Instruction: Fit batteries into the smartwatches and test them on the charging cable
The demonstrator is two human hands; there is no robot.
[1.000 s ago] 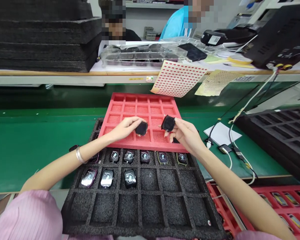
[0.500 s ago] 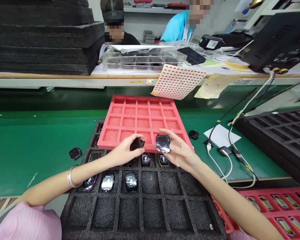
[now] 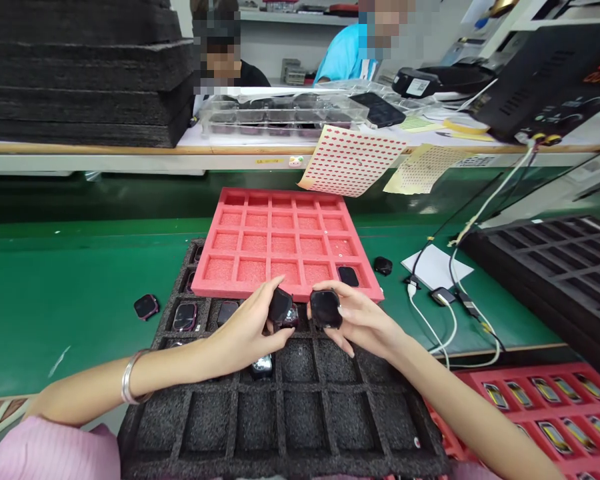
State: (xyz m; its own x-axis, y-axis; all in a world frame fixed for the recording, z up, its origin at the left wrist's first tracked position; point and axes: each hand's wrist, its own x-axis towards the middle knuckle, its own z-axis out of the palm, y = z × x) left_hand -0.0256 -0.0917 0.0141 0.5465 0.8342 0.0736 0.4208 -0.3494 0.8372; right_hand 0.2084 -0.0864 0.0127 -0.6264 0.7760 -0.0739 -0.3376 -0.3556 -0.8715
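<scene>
My left hand (image 3: 253, 327) pinches a dark smartwatch case (image 3: 280, 305) between thumb and fingers. A second smartwatch (image 3: 325, 308), its dark face turned up towards me, is gripped at the edges by my right hand (image 3: 367, 317). Both hands are close together above a black foam tray (image 3: 307, 420) divided into compartments. Several watches lie in it, among them one with a purple rim (image 3: 185, 317) and one with a lit screen (image 3: 263, 367), partly hidden by my left hand. Resting over the tray's far part is a pink foam tray (image 3: 270, 232), with one watch (image 3: 349, 276) in a front-right compartment.
Loose watches lie left (image 3: 147, 307) and right (image 3: 383, 266) on the green bench. White cables (image 3: 430, 327) run at the right, near stacked black trays (image 3: 545, 267). Red trays (image 3: 530, 407) hold several metal-rimmed parts. Foam slabs (image 3: 85, 87) and two people are beyond the shelf.
Both hands have come down and nearer to me, each still holding its watch. The right watch has tilted, its face now darker. The view has shifted slightly.
</scene>
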